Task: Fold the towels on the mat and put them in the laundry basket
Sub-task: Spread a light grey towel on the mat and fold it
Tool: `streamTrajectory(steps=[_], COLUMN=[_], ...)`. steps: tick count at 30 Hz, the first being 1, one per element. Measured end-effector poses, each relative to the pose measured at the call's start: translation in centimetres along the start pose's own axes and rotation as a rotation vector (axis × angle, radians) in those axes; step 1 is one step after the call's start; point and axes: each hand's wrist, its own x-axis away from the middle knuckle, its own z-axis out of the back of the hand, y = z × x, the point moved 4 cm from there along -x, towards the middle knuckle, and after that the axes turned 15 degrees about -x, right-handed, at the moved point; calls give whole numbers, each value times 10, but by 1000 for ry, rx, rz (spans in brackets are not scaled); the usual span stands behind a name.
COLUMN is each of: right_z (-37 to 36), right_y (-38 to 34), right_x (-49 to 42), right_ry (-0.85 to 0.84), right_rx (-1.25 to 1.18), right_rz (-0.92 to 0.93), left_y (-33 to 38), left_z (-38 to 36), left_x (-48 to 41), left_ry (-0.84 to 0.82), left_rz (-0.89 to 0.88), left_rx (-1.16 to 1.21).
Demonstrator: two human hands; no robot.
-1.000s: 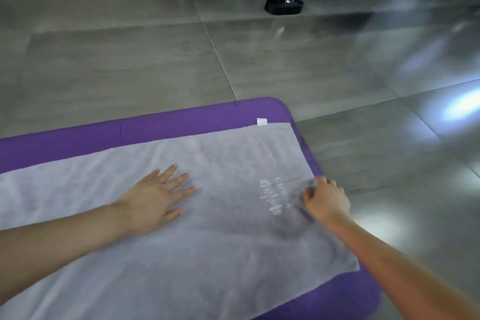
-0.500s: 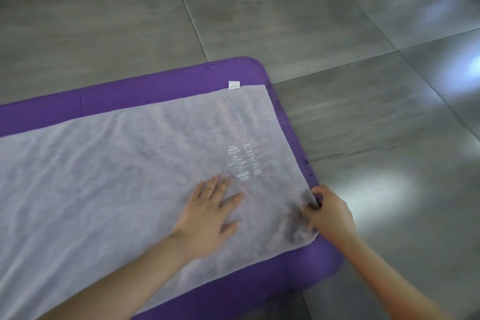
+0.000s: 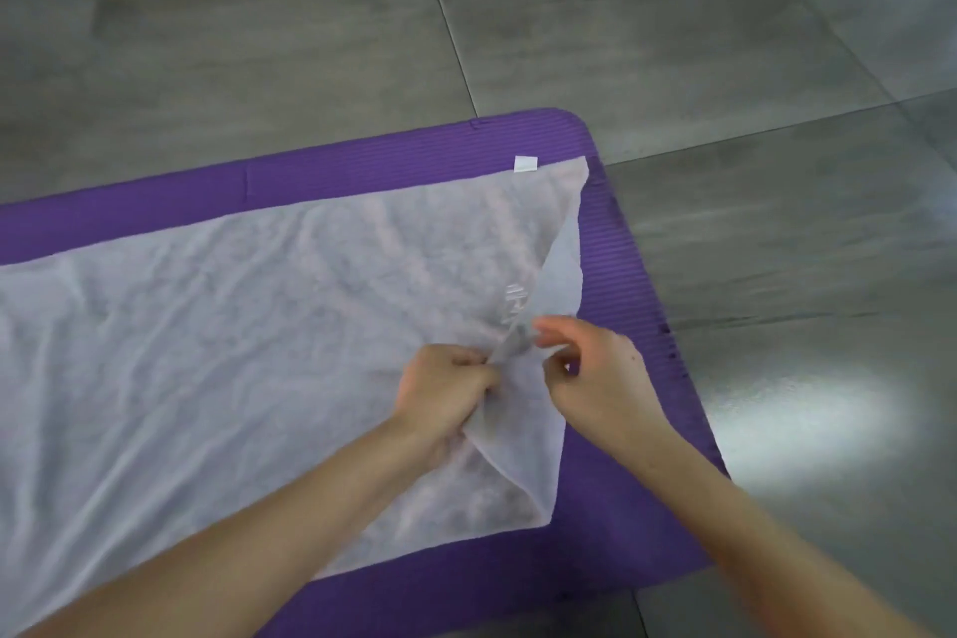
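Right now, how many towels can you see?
1. The towel lies on the purple mat, its right edge gathered in the left hand, the right hand close beside. Others may be offscreen.

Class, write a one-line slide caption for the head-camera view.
Left hand grips a raised fold of the white towel on the purple mat, right hand poised at the same fold.

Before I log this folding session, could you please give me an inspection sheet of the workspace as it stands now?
Surface: purple mat lying on a grey tiled floor.
Job's things: white towel spread on the mat, right edge drawn inward into a raised fold; small tag at its far corner; laundry basket not in view.
Clutter: nothing seen.
Hands: left hand grips the bunched fold; right hand beside it, fingers curled, hold on the towel unclear.
Cables: nothing seen.
Surroundings: glossy tiles with a bright reflection to the right.
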Motion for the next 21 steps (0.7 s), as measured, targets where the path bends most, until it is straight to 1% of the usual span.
streamTrajectory(steps=[1, 2, 3, 4, 5, 6, 8, 10, 13, 15, 18, 19, 20, 21], right_z=[-1, -8, -15, -22, -29, -33, -36, -36, -43, -59, -102, -121, -139, -155], right_y=[-9, -16, -18, -21, -24, -28, -40, -53, -81, -97, -122, -129, -135, -144], right_x=[-10, -22, -36, -51, -66, -80, -102, -120, -140, -145, -138, -132, -126, -118], right_ry=[19, -24, -110, -213, -318, -426, -525, -531, -515, -580, -733, -737, -686, -617], right_rx=[270, 438, 547, 622, 692, 783, 960, 1080, 1162, 1211, 1196, 1195, 1169, 1087], right_rz=[227, 441, 591, 680, 715, 696, 634, 579, 522, 529, 646, 725, 848, 959], left_y=[2, 6, 10, 14, 16, 17, 13, 5, -14, -28, -49, -58, -69, -83], left_z=[9, 18, 27, 37, 47, 57, 80, 107, 149, 175, 207, 217, 228, 239], left_x=[0, 3, 7, 11, 16, 21, 31, 41, 57, 68, 87, 93, 99, 104], left_ry=[47, 59, 53, 28, -7, -47, -88, -93, -101, -78, -46, -35, -17, 8], left_rz=[-40, -87, -134, -178, -218, -247, -271, -240, -171, -168, -164, -158, -150, -138], left_rx=[-87, -155, -223, -289, -343, -372, -416, -384, -315, -314, -311, -302, -290, -275])
